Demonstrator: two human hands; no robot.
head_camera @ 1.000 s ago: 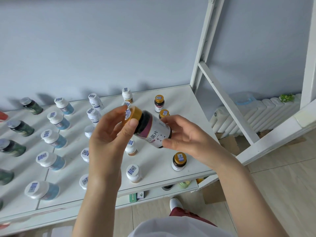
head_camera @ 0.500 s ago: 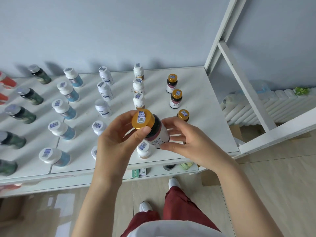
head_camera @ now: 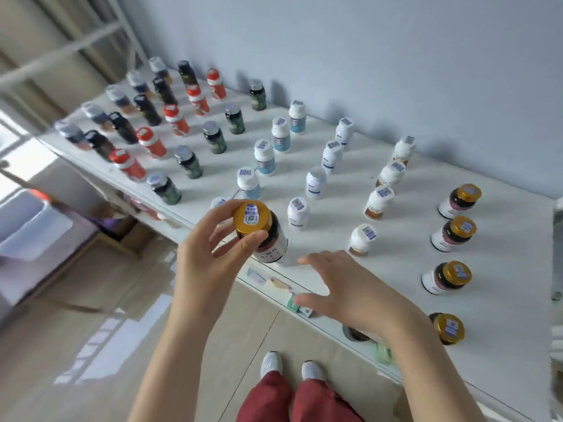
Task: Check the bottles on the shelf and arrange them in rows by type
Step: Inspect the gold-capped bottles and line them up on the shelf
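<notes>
Bottle [head_camera: 274, 242] pinched at its gold cap [head_camera: 252, 219] by our left hand [head_camera: 207, 257], right hand [head_camera: 350, 289] spread and empty, far rows [head_camera: 128, 117] blurred, label [head_camera: 270, 254] unreadable.

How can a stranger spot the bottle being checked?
Find the long white shelf, then its front edge. There the left hand grips a dark bottle with a gold cap; alone among the gold-capped bottles, it is lifted off the shelf.
</notes>
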